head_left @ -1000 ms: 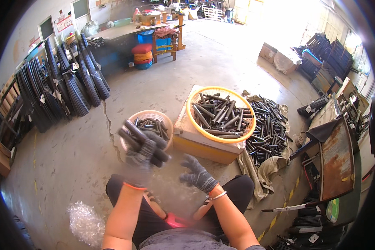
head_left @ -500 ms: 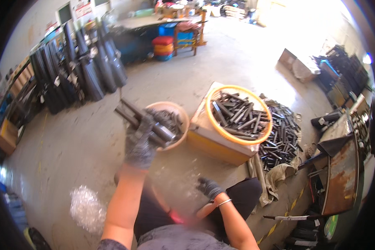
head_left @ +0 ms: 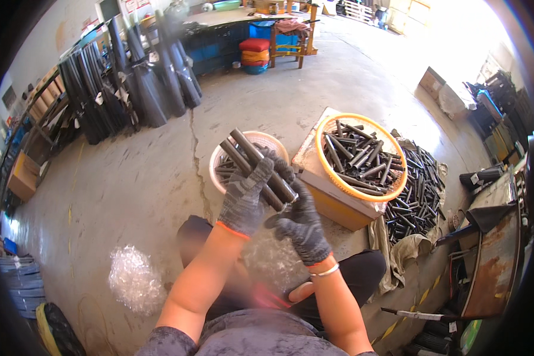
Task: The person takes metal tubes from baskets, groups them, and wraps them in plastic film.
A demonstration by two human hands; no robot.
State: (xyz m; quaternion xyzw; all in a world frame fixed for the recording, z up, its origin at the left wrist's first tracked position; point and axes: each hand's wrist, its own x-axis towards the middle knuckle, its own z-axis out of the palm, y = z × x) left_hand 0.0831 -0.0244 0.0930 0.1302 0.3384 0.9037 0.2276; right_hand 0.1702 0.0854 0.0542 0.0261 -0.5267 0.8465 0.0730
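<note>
My left hand (head_left: pixel 246 199), in a grey knit glove with an orange cuff, is wrapped round two dark tubes (head_left: pixel 238 155). They lie side by side and slant from upper left to lower right. My right hand (head_left: pixel 305 228), gloved alike, is close to their lower right ends, its thumb and fingers apart. The fingertips seem to touch a tube end, but the contact is partly hidden. Beyond the tubes, a pale pink basket (head_left: pixel 277 141) holds more dark pieces. An orange basket (head_left: pixel 324 161) full of short dark tubes rests on a box (head_left: pixel 338 203) to the right.
A heap of dark tubes (head_left: pixel 418 193) lies on cloth sacking (head_left: pixel 406 261) at the right. Crumpled clear plastic (head_left: pixel 135 282) is on the floor at left. Tall dark wrapped bundles (head_left: pixel 151 89) lean at far left. A rusty metal panel (head_left: pixel 492 270) stands at far right.
My left hand has moved right and a little nearer with the tubes. My right hand has risen from near my knee to the tube ends. The whole view has shifted slightly.
</note>
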